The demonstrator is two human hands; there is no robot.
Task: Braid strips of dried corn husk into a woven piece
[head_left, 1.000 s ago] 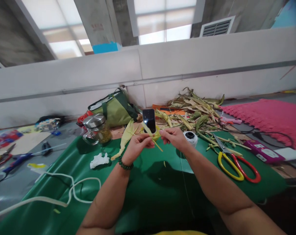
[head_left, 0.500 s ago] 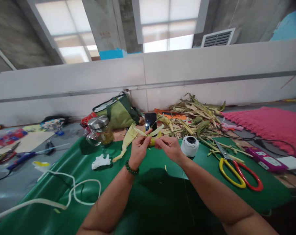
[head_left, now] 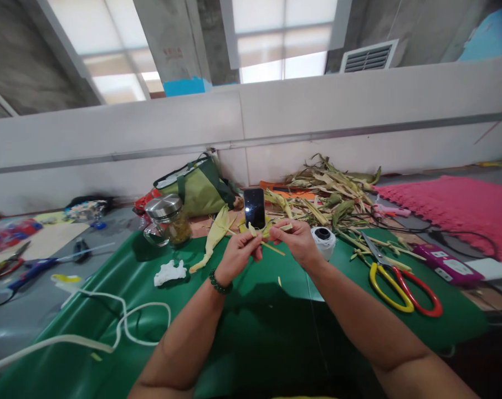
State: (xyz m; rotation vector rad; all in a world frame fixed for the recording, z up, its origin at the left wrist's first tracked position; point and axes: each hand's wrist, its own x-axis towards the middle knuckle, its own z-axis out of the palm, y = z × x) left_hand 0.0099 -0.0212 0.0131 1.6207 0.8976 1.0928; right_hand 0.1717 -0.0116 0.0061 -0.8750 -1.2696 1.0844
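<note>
Both hands are close together above the green mat (head_left: 251, 327), in front of an upright phone (head_left: 254, 206). My left hand (head_left: 237, 255) pinches one end of a pale yellow-green corn husk strip (head_left: 266, 231) between thumb and fingers. The strip's other end is gripped by my right hand (head_left: 297, 243), with a short pale bit poking out above its fingers. Below the strip, a thin straw-coloured length (head_left: 273, 248) slants from the left fingers toward the right. A larger husk piece (head_left: 214, 238) lies left of my left hand. Beside my right hand stands a white thread spool (head_left: 324, 244).
Dried husks (head_left: 329, 188) are heaped at the back right. Scissors (head_left: 394, 282) with yellow and red handles lie at right, near a purple device (head_left: 446, 264). A glass jar (head_left: 170, 221), green bag (head_left: 203, 188), crumpled white tissue (head_left: 170, 273) and white cord (head_left: 122, 321) are left.
My right hand has shifted slightly right, away from the left, and turned. The splayed husk ends above my left hand are lower, leaving more of the phone visible.
</note>
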